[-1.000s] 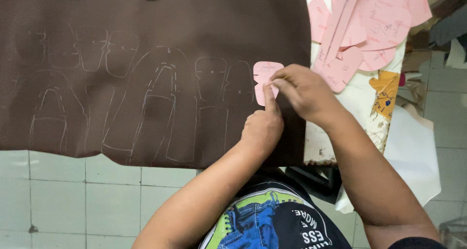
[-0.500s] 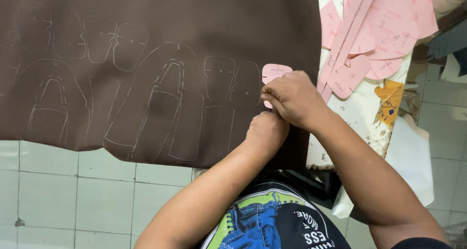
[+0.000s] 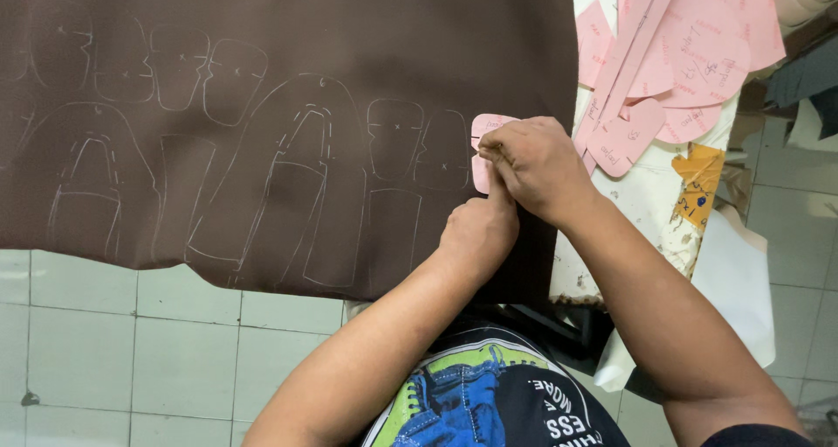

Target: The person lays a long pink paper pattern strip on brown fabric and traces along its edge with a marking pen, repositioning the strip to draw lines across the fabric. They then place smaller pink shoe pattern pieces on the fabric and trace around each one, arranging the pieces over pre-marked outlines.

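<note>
A small pink template (image 3: 483, 150) lies flat on the brown sheet (image 3: 288, 54), near the sheet's right edge and just right of a row of traced outlines (image 3: 262, 168). The left hand (image 3: 478, 229) presses down on the template's lower part with its fingers, pinning it to the sheet. The right hand (image 3: 537, 163) rests over the template's right side, fingers pinched together around something thin at the template's edge; what it grips is too small to tell. The two hands are touching, left fingertips tucked under the right knuckles. The sheet hangs over the table edge above a pale tiled floor (image 3: 105, 351). To the right, beyond the sheet, a heap of larger pink patterns (image 3: 681, 63) lies on a stained white surface (image 3: 646, 202), well apart from the hands.
</note>
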